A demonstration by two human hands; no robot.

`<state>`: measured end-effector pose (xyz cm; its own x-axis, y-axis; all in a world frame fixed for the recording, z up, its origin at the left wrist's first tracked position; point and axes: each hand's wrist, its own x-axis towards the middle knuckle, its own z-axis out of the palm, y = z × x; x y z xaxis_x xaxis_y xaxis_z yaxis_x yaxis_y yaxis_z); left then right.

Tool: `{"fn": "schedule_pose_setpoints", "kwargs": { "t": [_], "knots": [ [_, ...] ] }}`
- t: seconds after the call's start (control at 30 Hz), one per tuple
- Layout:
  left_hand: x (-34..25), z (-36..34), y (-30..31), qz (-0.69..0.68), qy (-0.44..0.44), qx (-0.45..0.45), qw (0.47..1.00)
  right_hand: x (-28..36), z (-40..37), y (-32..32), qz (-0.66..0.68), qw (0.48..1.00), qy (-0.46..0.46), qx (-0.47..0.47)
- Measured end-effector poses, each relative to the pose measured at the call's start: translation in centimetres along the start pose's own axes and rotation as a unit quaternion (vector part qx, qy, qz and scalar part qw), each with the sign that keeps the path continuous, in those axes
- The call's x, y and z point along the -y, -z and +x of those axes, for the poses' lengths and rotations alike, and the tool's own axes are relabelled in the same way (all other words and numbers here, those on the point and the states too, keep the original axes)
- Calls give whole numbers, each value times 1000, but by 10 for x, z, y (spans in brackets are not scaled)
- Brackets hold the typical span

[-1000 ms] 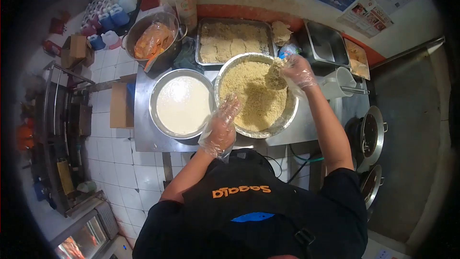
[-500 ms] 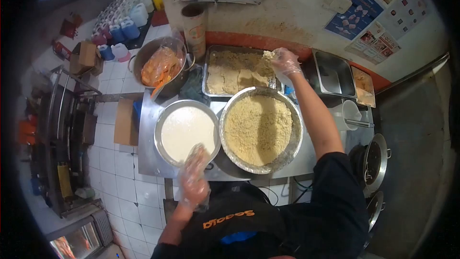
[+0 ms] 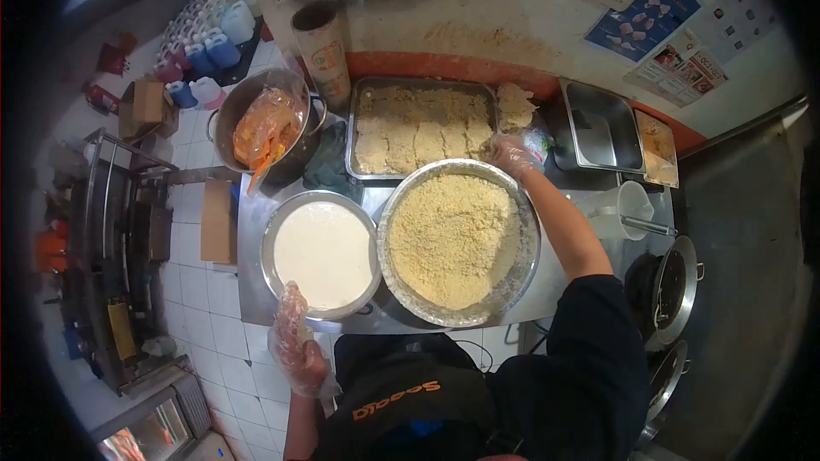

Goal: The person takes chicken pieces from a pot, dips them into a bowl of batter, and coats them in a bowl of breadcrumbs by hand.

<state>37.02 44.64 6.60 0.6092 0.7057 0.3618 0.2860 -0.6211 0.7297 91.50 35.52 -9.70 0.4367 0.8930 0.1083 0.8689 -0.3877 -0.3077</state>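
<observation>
One loose, clear glove [image 3: 323, 386] covered my left hand [image 3: 299, 348], whose fingers were straight and held nothing that I could see, their tips by the near left rim of the batter bowl [image 3: 267, 252]. A knock there could have slopped the batter [image 3: 325, 248], which looked runny, and a drip off the smeared plastic could have wet the table [image 3: 256, 192]. The crumb bowl [image 3: 526, 248] stood just beside it, and batter falling into the crumbs [image 3: 448, 235] could have made lumps. My right hand [image 3: 511, 156] was at the near right corner of the tray [image 3: 376, 177], where coated pieces [image 3: 431, 141] lay close together in rows; its fingertips were hidden, so I could not tell whether they gripped a piece. Pressing hard there could have rubbed off coating or shoved neighbours together.

Around these, a cardboard box [image 3: 219, 222] stood off the table's left end. A pot [image 3: 224, 124] held a plastic bag [image 3: 272, 124], with something dark and crumpled between it and the tray. The crumb bowl stood between my body and the tray, so my right arm [image 3: 564, 226] reached around its right side. Just beyond that hand, a bluish clear package [image 3: 537, 145] crowded the corner; a steel pan [image 3: 598, 132] and a jug [image 3: 630, 205] stood farther right.
</observation>
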Motion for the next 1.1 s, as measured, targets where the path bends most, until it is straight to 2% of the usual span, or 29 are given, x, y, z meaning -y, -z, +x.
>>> {"fn": "schedule_pose_setpoints", "kwargs": {
  "t": [0.03, 0.13, 0.2, 0.27, 0.33, 0.4, 0.47, 0.5, 0.53, 0.57, 0.6, 0.67, 0.7, 0.73, 0.77, 0.8, 0.83, 0.9, 0.93, 1.0, 1.03, 1.1],
  "knots": [
    [-1, 2, 0, 5, 7, 6, 1000, 8, 1, 10, -6, 999, -12, 43],
    [3, 2, -6, -4, -13, -3, 1000, 21, 20, 26, 18, 999, -19, 33],
    [0, 4, -6, 12, -13, 11, 1000, 1, 33, 7, 9, 1000, 0, 20],
    [-3, 2, -3, 44, -6, 11, 999, -39, 51, -54, -114, 976, 142, -119],
    [-1, 6, -4, -14, -51, -13, 999, -9, 45, -33, -81, 988, 49, 122],
    [6, 16, -8, -22, -11, -23, 999, -23, 61, -36, 7, 982, -60, 181],
    [20, 36, -3, -43, 22, -26, 998, 10, 53, 4, 60, 962, -193, 181],
    [28, 51, 1, -66, 41, -21, 997, 13, 48, 8, 62, 963, -190, 179],
    [39, 67, 3, -90, 59, -14, 994, 9, 42, 15, 163, 968, -153, 114],
    [59, 86, 2, -74, 34, -9, 997, 10, 34, 20, 262, 957, -114, 46],
    [86, 107, -3, -59, 9, -4, 998, 39, 21, 41, 262, 957, -114, 42],
    [136, 156, -22, -118, -61, -13, 991, 129, -12, 106, 359, 918, -161, -39],
    [144, 183, -23, -3, -85, 5, 996, 132, -27, 105, 358, 918, -163, -45],
    [150, 208, -24, 112, -108, 21, 988, 131, -41, 101, 421, 894, -140, -65],
    [161, 232, -28, 208, -120, 81, 967, 135, -57, 99, 481, 865, -117, -84],
    [173, 253, -34, 301, -133, 138, 934, 147, -76, 102, 479, 865, -119, -92],
    [182, 271, -37, 298, -141, 138, 934, 165, -95, 107, 482, 859, -132, -109],
    [200, 297, -42, 361, -35, 288, 886, 180, -135, 105, 481, 854, -147, -131],
    [208, 303, -46, 358, -41, 290, 887, 181, -156, 97, 475, 851, -181, -135],
    [219, 314, -54, 393, -42, 363, 844, 185, -196, 86, 467, 844, -220, -147],
    [202, 313, -48, 392, -50, 365, 843, 190, -214, 82, 484, 823, -252, -158],
    [162, 304, -35, 340, 20, 242, 908, 203, -248, 75, 499, 799, -287, -175]
  ]
}}
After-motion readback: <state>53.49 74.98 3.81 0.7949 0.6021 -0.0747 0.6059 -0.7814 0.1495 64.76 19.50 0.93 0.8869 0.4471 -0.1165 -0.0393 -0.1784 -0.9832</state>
